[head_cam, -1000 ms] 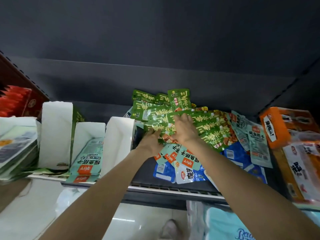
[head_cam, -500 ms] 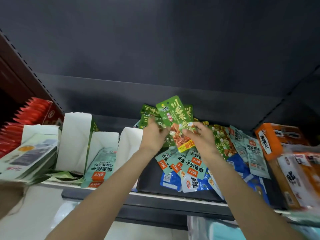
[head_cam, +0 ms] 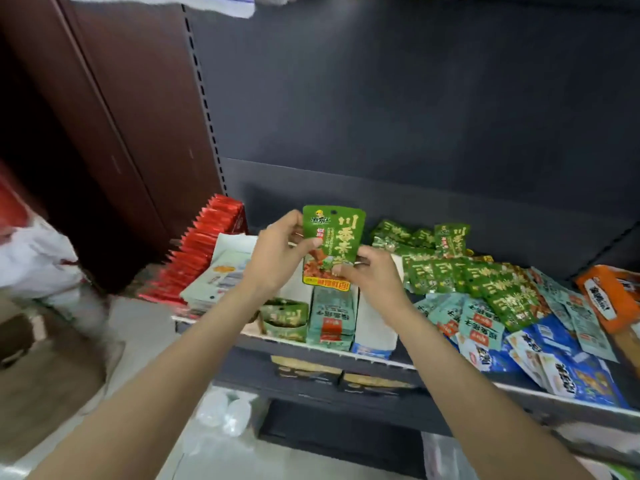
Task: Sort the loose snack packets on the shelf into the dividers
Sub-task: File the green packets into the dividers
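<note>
I hold a green snack packet (head_cam: 334,242) upright above the white dividers (head_cam: 375,327). My left hand (head_cam: 277,258) pinches its left edge and my right hand (head_cam: 372,277) pinches its lower right corner. Below it one divider slot holds green packets (head_cam: 285,318) and the slot beside it holds pale teal packets (head_cam: 332,318). To the right a loose pile lies on the shelf: green packets (head_cam: 485,285), teal packets (head_cam: 479,318) and blue packets (head_cam: 568,368).
Red packets (head_cam: 204,244) stand in a row at the shelf's left end, next to a stack of pale flat packets (head_cam: 221,275). An orange box (head_cam: 609,296) sits at the far right. A dark back panel (head_cam: 415,116) closes the shelf behind. Bags lie on the floor below.
Both hands lifted one green packet out of the loose pile and carried it left over the dividers. The camera view swung left and up.
</note>
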A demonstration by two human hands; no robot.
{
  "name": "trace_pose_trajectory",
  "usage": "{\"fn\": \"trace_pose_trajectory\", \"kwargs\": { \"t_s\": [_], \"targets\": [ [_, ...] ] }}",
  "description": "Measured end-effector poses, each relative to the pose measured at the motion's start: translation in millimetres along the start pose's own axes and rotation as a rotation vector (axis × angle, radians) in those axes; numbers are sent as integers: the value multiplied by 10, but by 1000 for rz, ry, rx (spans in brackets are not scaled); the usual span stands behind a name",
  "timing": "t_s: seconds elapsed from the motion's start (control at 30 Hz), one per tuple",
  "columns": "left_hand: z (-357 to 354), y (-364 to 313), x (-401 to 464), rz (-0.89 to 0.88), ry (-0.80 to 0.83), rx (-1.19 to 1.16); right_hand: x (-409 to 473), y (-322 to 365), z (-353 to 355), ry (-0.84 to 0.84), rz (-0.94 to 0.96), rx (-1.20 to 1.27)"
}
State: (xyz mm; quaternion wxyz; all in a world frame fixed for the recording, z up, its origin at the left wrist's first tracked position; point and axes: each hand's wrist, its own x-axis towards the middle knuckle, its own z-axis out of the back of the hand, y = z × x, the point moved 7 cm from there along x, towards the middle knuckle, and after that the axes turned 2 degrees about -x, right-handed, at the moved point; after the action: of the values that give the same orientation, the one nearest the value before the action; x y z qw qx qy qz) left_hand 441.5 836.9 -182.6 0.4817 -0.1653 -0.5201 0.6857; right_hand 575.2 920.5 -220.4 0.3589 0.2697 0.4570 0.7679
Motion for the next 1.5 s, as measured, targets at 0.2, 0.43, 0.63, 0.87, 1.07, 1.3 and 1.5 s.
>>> {"fn": "trace_pose_trajectory", "kwargs": {
  "t_s": [0.2,0.43,0.63,0.87,1.07,1.3,1.5],
  "targets": [
    [431,245,-239,-58,81,291,-88,13,-671,5,-51,-5],
    [453,463,-315,-39,219,653,-148,-109,-745,188,-73,-261],
    [311,529,-340,-75,353,771,-198,-3,-689,264,-47,-209],
    [218,581,-378,-72,482,841,-207,-116,-832,455,-158,-282],
    [127,677,-390,29,555,823,-288,-148,-832,479,-186,-276],
    [-94,292,-241,-2,352,749,-159,-293,-438,379,-234,-19],
    [-1106,-128,31,-100,320,497,30,-604,619,-8,-124,3]
  ]
}}
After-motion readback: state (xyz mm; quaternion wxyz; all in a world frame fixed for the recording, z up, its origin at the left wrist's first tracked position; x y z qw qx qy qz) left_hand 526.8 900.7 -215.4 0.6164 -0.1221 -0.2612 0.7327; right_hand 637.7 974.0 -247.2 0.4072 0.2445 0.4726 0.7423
